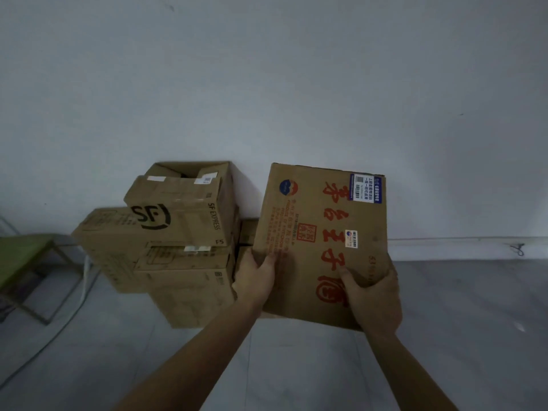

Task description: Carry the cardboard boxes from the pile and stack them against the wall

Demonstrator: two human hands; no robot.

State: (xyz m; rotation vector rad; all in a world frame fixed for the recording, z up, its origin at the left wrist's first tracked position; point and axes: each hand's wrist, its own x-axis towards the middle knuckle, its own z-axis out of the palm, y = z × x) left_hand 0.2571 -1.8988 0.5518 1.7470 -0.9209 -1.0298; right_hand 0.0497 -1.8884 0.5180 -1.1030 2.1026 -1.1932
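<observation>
I hold a brown cardboard box with red characters (323, 229) in front of me, just right of the stack by the wall. My left hand (258, 277) grips its near left edge and my right hand (373, 298) grips its near right corner. The stack against the white wall (267, 84) has an SF Express box (181, 212) on top with loose flaps, a box under it (189, 286), and another box at the left (109, 247). Whether the held box rests on anything is hidden.
A green-topped stool with a metal frame (26, 262) stands at the far left, with cables (74, 307) trailing over the grey floor beside it. A white skirting board (462, 247) runs along the wall at the right. Bare floor (474, 336) lies right of the held box.
</observation>
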